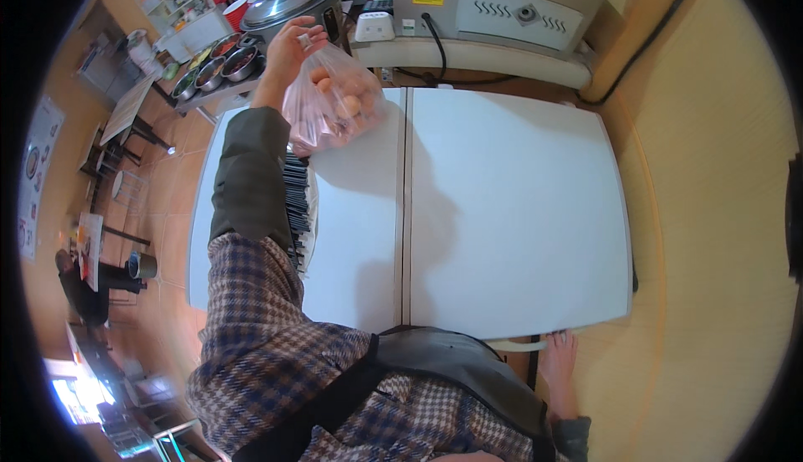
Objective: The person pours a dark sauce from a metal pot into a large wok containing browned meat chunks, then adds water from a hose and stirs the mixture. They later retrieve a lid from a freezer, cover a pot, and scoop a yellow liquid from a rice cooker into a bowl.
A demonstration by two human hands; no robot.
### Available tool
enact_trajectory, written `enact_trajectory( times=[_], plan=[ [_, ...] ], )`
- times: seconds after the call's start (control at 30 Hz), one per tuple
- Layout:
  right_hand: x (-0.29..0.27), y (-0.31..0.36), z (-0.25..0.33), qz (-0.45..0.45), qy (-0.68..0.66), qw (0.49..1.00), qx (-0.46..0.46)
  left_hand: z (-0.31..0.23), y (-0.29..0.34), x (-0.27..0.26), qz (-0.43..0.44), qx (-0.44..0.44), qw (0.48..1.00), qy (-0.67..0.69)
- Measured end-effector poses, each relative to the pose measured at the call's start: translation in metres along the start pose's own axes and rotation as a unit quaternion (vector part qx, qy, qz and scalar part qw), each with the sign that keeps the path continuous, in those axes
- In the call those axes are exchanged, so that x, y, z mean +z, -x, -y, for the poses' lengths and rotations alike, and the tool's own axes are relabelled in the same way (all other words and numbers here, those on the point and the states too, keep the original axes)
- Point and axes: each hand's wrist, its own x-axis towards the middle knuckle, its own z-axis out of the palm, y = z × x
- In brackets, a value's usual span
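High at the left, my left hand [293, 50] is closed on the gathered top of a clear pinkish plastic bag [311, 131]. Several brown eggs [350, 107] show through its side. The bag hangs at the far left part of a white two-panel lid [519, 202], which looks like a chest freezer's. Down at the near right edge of that lid, my right hand [559, 361] has its fingers curled at the end of a pale handle [519, 346]. Beside my left sleeve lies a row of thin dark sticks [297, 202], partly hidden by the arm.
Behind the lid stand a large lidded steel cooker [293, 2] and a metal appliance [527, 10] with a black cord. Metal bowls of food [209, 73] sit far left. A wooden wall [711, 236] borders the right. A person [88, 290] sits at a table on the left.
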Motion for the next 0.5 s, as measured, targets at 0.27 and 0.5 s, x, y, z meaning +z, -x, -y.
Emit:
enact_trajectory(
  times=[0.27,0.5],
  plan=[
    [0.0,-0.016,0.042,0.15,-0.112,0.981,-0.04,0.017,-0.006,-0.016,0.014,-0.052,0.989,-0.135],
    [-0.19,-0.069,-0.025,-0.076,-0.107,0.98,-0.149,0.016,0.017,-0.036,-0.002,-0.029,0.97,-0.242]
  ],
)
